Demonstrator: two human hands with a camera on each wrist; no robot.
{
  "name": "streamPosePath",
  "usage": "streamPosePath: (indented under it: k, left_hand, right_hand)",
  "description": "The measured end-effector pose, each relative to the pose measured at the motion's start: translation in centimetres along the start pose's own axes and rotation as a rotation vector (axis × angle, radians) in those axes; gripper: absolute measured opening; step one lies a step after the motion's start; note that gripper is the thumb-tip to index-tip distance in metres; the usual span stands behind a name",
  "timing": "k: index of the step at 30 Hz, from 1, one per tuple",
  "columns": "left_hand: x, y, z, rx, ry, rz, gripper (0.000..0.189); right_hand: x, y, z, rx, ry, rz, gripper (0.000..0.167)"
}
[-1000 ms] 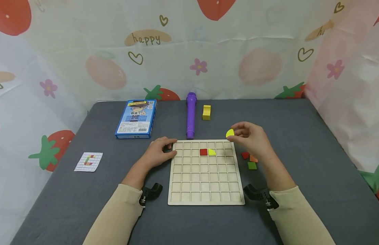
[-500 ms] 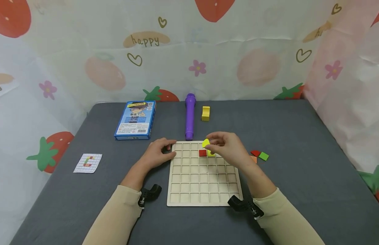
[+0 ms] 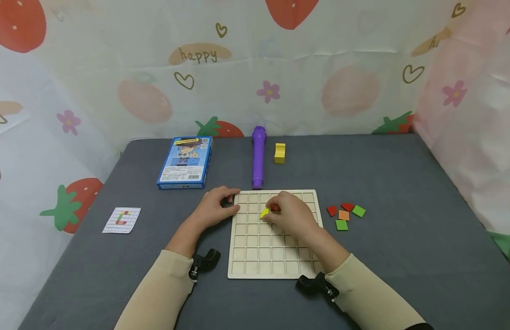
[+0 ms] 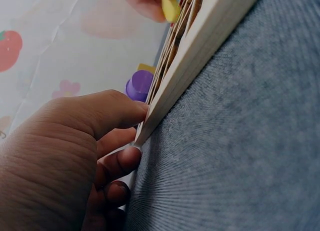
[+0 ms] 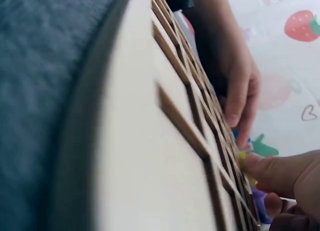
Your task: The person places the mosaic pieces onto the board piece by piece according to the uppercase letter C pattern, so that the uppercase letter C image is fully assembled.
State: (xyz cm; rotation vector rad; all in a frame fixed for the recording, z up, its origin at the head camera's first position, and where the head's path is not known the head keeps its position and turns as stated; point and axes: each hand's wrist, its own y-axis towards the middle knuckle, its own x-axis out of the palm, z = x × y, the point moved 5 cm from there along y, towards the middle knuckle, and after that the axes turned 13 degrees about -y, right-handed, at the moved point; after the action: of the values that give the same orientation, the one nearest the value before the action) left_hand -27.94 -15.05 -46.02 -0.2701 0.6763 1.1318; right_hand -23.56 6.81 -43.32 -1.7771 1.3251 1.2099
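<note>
In the head view my right hand (image 3: 292,213) pinches a yellow quarter-round tile (image 3: 264,212) between thumb and fingertips, close over the wooden grid board (image 3: 246,254). The same yellow tile (image 5: 242,157) shows at the thumb tip in the right wrist view. A red tile (image 3: 275,207) peeks out between the fingers, and the other yellow tile on the board is hidden behind this hand. My left hand (image 3: 215,206) grips the board's far left corner. The left wrist view shows the thumb (image 4: 122,110) on the board's edge and curled fingers around the corner.
Red, green and orange tiles (image 3: 343,215) lie right of the board. Behind it are a purple tube (image 3: 258,158) and a yellow block (image 3: 279,153). A blue box (image 3: 184,162) stands at the back left, with a pattern card (image 3: 122,220) nearer on the left.
From right of the board, my right hand has carried the yellow tile left and over the grid, past the red tile. The left hand has stayed at the corner.
</note>
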Motion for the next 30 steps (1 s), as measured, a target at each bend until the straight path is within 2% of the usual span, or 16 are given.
streamPosePath:
  k: [6,12,15,18,26,30]
  left_hand:
    - [0.1,0.0,0.1,-0.006,0.009,-0.002,0.042]
    - [0.0,-0.1,0.1,-0.013,0.01,0.002,0.042]
    - [0.0,-0.1,0.1,-0.009,0.011,0.003,0.042]
    - [-0.1,0.0,0.0,-0.007,0.01,0.005,0.042]
    - [-0.2,-0.1,0.1,-0.004,-0.003,0.007,0.042]
    - [-0.2,-0.1,0.2,-0.001,-0.006,0.002,0.042]
  right_hand:
    - [0.6,-0.4,0.1,-0.029,-0.149,0.065,0.027]
    - [0.5,-0.7,-0.3,-0.123,-0.236,0.198,0.015]
    - [0.4,-0.9,-0.4,-0.14,-0.266,0.234,0.012]
    - [0.3,-0.9,-0.6,-0.135,-0.285,0.215,0.015]
    - [-0.3,-0.8,-0.5,-0.092,-0.248,0.056,0.03]
    - [-1.5,-0.9,-0.1,-0.069,-0.233,0.047,0.035]
